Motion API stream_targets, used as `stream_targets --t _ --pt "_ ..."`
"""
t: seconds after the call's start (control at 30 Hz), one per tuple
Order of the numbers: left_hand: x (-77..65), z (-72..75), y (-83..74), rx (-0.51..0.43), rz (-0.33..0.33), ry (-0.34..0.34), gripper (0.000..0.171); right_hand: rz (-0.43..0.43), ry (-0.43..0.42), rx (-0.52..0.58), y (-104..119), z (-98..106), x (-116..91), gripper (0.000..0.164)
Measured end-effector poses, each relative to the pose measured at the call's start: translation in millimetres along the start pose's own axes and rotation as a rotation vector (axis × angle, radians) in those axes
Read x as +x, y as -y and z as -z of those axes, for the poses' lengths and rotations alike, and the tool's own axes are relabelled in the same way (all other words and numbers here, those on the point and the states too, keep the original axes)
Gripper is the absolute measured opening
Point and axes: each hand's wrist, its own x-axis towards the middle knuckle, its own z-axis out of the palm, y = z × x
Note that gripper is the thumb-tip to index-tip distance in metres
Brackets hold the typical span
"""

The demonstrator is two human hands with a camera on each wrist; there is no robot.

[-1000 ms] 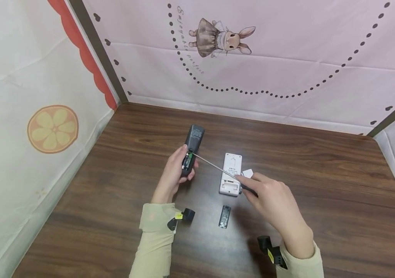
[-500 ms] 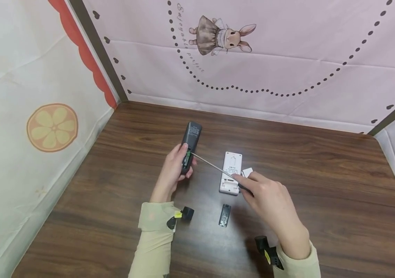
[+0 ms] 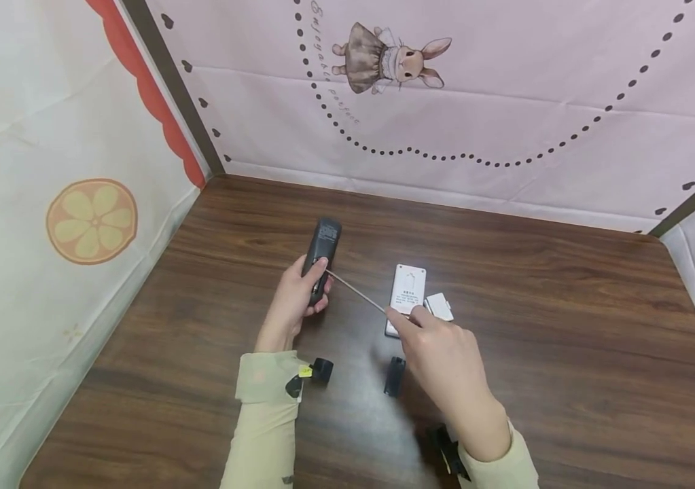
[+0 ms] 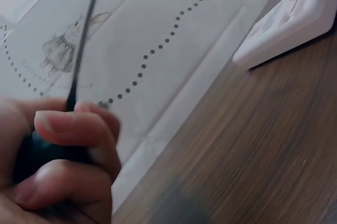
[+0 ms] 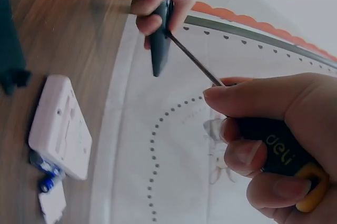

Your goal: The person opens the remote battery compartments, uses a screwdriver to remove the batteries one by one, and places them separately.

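Observation:
My left hand (image 3: 289, 295) grips a black remote control (image 3: 325, 236) back side up, with the thumb lying over its battery compartment. The thumb hides most of that compartment. In my right hand (image 3: 445, 360) is a screwdriver, its black and yellow handle (image 5: 284, 153) marked "deli" in the right wrist view. Its thin metal shaft (image 3: 356, 292) points left, the tip right at the remote beside my left thumb. Below my right hand, partly covered by it, a white remote control (image 3: 408, 282) lies back up on the table.
A small black battery cover (image 3: 394, 377) lies on the brown wooden table (image 3: 200, 326), nearer me than the white remote. A white cover (image 3: 439, 307) lies to that remote's right, with blue batteries (image 5: 47, 179) beside it in the right wrist view. Printed cloth (image 3: 494, 102) stands behind.
Both hands have shifted left, carrying the black remote and the screwdriver. The black remote has turned, and its green battery no longer shows. My right hand now overlaps the white remote's lower end.

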Motion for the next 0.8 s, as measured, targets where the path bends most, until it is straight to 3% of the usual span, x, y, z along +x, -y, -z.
stream_targets --t 0.17,0.33,0.43,0.67,0.8 --pt "-4.2 5.7 -6.1 0.0 0.005 0.126 0.035 0.034 0.01 0.009 -10 4 0 0.038" --pt "-1.4 9.2 4.6 -0.107 -0.087 0.266 0.035 -0.029 0.106 0.149 -29 8 1 0.037" --pt "-2.0 8.0 7.3 -0.132 -0.118 0.346 0.036 -0.051 0.125 0.176 -35 13 -2 0.037" --pt "-4.6 7.6 4.9 -0.07 -0.114 0.367 0.042 -0.037 0.074 0.091 -24 14 -4 0.033" --pt "-5.4 10.0 3.5 -0.13 -0.096 0.336 0.043 0.005 0.025 0.052 -16 8 -3 0.032"
